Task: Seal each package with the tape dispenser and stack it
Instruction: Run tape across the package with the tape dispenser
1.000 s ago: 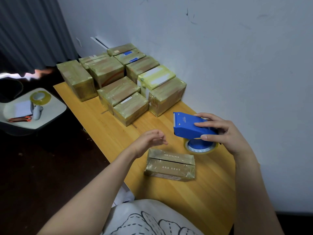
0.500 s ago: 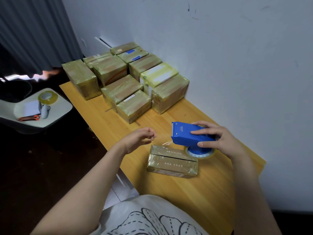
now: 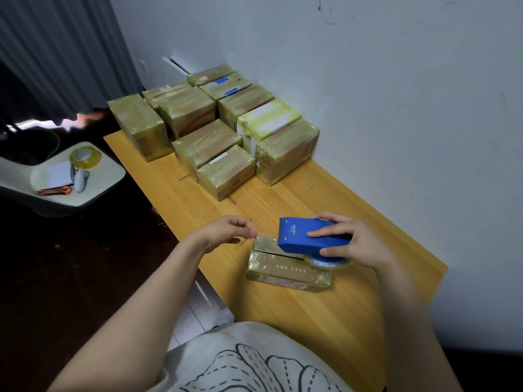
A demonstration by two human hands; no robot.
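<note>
Risk noted: my left hand (image 3: 226, 232) pinched the tape end (image 3: 261, 239), right hand (image 3: 357, 245) gripped the tape dispenser (image 3: 300, 236); slack strip could crease on the package (image 3: 285, 272).

I log right hand (image 3: 359, 244) lower now, tape dispenser (image 3: 308, 236) down over the far right end of package (image 3: 285, 270), was beside it | left hand (image 3: 226, 233) was loose and empty, now pinches tape strip (image 3: 266, 239) | strip now drawn out leftward from the dispenser blade

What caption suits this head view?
Right hand holds blue plastic tape dispenser over rectangular package; left hand pinches clear tape end.
</note>
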